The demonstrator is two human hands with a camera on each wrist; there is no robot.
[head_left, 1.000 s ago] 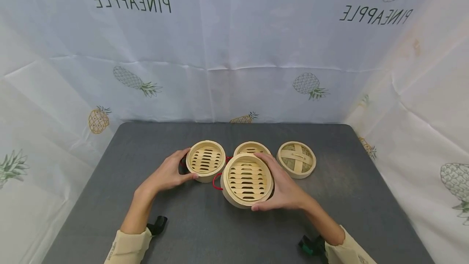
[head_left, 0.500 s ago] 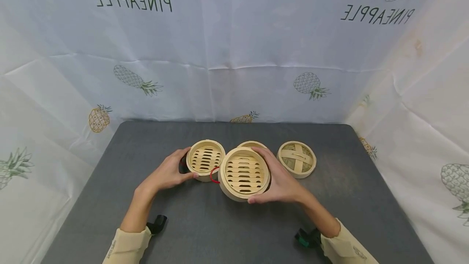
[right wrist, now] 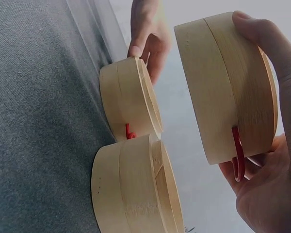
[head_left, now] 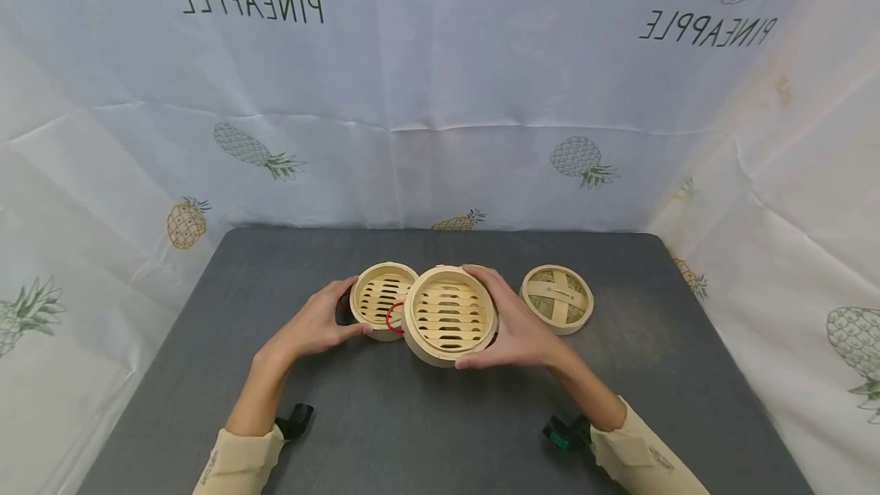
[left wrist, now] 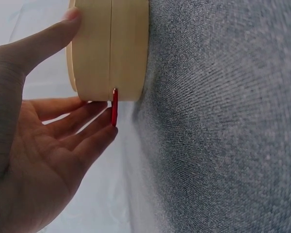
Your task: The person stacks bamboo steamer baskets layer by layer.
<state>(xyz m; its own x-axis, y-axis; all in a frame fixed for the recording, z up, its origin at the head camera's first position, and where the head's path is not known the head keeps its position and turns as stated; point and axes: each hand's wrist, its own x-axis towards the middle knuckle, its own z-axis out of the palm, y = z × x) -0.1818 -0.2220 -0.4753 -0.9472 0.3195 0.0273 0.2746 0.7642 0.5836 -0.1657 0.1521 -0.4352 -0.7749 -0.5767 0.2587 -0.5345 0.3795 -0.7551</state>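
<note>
On the table, a round bamboo steamer basket (head_left: 380, 290) with a slatted bottom sits with my left hand (head_left: 319, 318) around its left side. My thumb touches its wall and the fingers reach behind, beside a red loop (left wrist: 115, 108). My right hand (head_left: 512, 327) grips a second steamer basket (head_left: 449, 317) between thumb and fingers. It is raised and tilted, and in the head view overlaps the left basket's right edge. A third steamer basket (right wrist: 128, 189) stands beside the left one in the right wrist view; the raised basket hides it in the head view.
A woven bamboo lid (head_left: 558, 298) lies on the dark table (head_left: 385, 426) to the right of the baskets. Behind and at the sides hangs a white pineapple-print curtain (head_left: 412, 82). Black wrist cameras (head_left: 296, 422) sit on both wrists.
My right hand has carried its steamer basket up and to the left, from in front of the third basket toward the left basket. The left hand and its basket have stayed put.
</note>
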